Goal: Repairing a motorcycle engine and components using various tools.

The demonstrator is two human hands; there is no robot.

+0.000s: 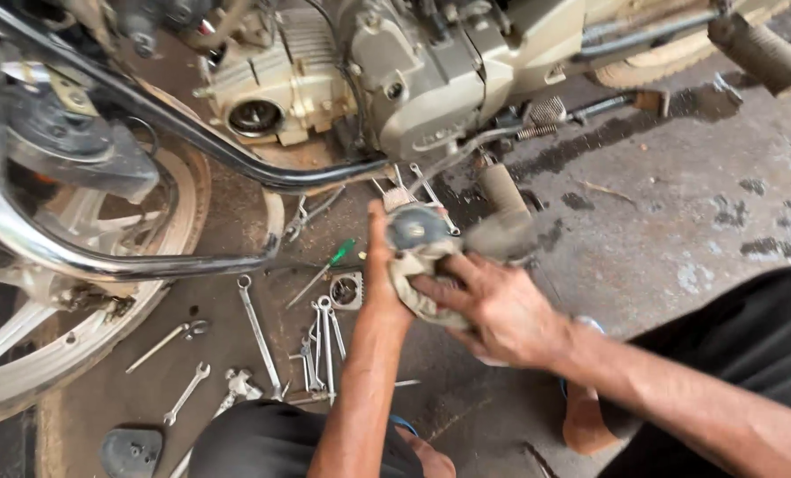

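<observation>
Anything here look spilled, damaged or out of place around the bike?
Yes: dark wet stains spread across the concrete floor beside the engine, like spilled fluid. Wrenches lie scattered loose. Both the left hand and right hand grip a rag around a round part.

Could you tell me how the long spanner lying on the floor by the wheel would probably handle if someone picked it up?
The long spanner looks like solid metal, so probably stiff and fairly heavy for its slim shape. It lies flat on the grimy floor, so it is unlikely to roll. The floor shows dark, oily-looking stains, so its shaft may be slippery.
</observation>
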